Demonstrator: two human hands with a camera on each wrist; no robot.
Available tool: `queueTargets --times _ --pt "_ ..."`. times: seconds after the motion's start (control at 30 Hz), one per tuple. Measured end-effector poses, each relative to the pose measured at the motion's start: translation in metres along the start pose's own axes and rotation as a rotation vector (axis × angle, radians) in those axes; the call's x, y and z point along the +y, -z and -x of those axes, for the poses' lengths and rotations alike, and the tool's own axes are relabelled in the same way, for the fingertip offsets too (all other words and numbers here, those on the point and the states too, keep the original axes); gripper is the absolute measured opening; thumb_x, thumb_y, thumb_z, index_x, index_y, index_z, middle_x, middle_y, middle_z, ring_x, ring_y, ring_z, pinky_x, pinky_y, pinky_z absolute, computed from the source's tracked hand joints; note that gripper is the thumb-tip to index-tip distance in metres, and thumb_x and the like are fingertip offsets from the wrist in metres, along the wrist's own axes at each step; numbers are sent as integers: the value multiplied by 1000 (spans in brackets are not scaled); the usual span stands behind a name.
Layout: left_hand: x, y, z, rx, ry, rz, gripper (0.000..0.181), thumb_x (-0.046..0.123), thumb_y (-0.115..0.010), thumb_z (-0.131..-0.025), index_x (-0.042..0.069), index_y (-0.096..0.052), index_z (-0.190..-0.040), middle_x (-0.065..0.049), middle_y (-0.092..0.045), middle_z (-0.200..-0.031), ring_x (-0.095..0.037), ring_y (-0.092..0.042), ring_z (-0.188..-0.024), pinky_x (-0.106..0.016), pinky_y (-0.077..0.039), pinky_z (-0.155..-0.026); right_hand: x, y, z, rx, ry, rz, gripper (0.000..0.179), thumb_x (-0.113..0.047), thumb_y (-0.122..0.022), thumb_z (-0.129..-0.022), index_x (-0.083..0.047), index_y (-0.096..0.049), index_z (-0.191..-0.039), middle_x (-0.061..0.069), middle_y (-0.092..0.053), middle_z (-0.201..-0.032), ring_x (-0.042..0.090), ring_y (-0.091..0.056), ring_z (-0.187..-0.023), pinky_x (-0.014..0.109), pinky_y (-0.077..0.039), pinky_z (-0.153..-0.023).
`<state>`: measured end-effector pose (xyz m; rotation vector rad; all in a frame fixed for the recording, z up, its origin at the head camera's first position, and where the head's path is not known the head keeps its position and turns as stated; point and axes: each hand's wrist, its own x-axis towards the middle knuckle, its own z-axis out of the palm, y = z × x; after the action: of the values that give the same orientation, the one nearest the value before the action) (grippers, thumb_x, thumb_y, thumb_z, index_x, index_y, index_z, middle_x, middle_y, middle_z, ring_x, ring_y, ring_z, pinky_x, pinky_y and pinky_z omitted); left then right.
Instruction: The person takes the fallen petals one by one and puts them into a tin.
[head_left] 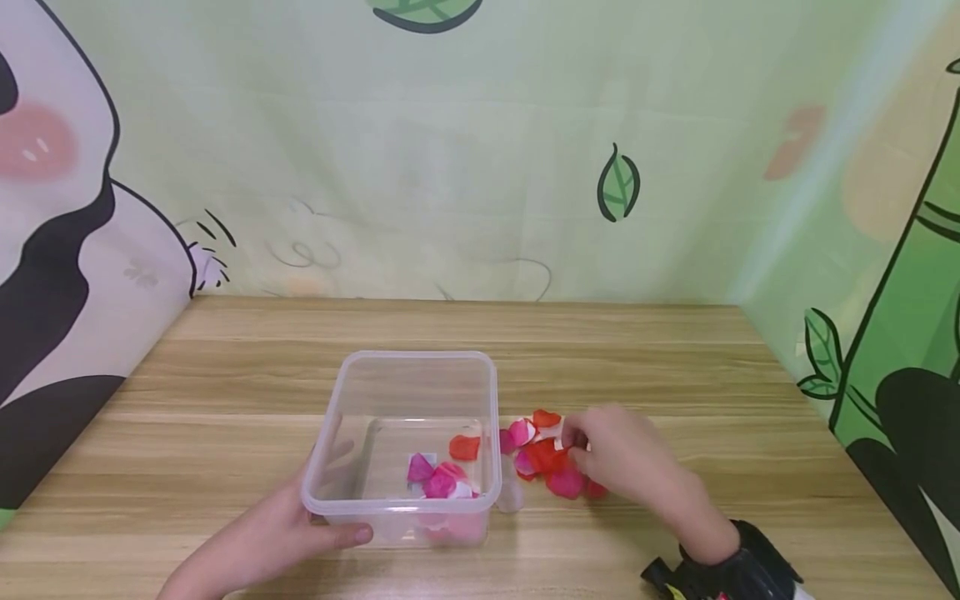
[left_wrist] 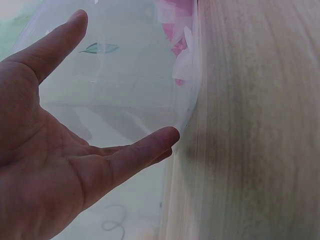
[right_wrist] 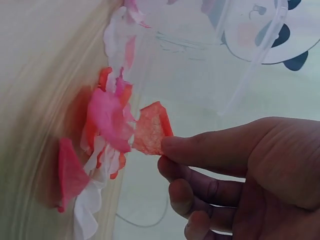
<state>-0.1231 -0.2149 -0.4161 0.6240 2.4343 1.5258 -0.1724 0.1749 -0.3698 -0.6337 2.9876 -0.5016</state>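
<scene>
A clear plastic box (head_left: 401, 506) without a lid stands on the table, with several pink, magenta and orange-red artificial petals (head_left: 442, 482) at its bottom right. My left hand (head_left: 300, 521) rests against the box's left side, thumb across the front; in the left wrist view its fingers (left_wrist: 137, 152) are nearly straight and spread along the wall. To the right of the box lies a loose pile of petals (head_left: 546, 457) in red, pink and white. Over that pile my right hand (head_left: 626, 458) pinches an orange-red petal (right_wrist: 151, 131) between thumb and index finger.
A whitish petal (head_left: 510, 495) lies close by the box's right wall. The wooden tabletop (head_left: 637, 350) runs back to a printed cloth backdrop (head_left: 450, 167) with leaves and a panda. A black wrist strap (head_left: 738, 562) sits on the right forearm.
</scene>
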Motion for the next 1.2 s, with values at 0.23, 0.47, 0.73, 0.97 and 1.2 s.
queueTargets --times 0.23,0.47,0.73,0.97,1.2 --pt "1 -1 0 5 12 3 113 24 -86 -86 6 -7 -164 -34 -44 -146 -37 -58 -118 -29 -53 -87 -1 4 1 70 9 -27 15 -1 -74 -86 -14 -68 -81 -8 -58 -71 11 -48 -61 27 -42 -53" --pt "2 -1 1 17 8 -9 109 24 -86 -86 1 -12 -162 -34 -46 -146 -37 -58 -118 -29 -54 -86 -1 3 1 123 11 -51 11 -1 -71 -85 -11 -68 -84 -8 -59 -72 10 -47 -58 27 -42 -51" --pt "3 -2 1 18 9 -14 115 28 -87 -85 14 -6 -165 -34 -34 -155 -40 -55 -123 -28 -53 -88 0 2 2 187 44 -79 10 0 -68 -86 -10 -66 -87 -9 -56 -69 8 -46 -56 26 -40 -49" --pt "2 -2 1 9 -8 8 114 24 -86 -86 15 -6 -165 -36 -36 -153 -40 -56 -121 -31 -54 -86 0 3 3 203 53 -105 11 0 -67 -89 -11 -63 -91 -9 -55 -68 7 -44 -54 25 -39 -48" --pt "0 -1 1 -3 -8 19 114 22 -85 -87 12 -3 -165 -35 -42 -148 -36 -59 -116 -32 -55 -85 -3 5 5 190 54 -135 12 0 -66 -89 -11 -61 -92 -9 -53 -65 5 -44 -51 25 -39 -46"
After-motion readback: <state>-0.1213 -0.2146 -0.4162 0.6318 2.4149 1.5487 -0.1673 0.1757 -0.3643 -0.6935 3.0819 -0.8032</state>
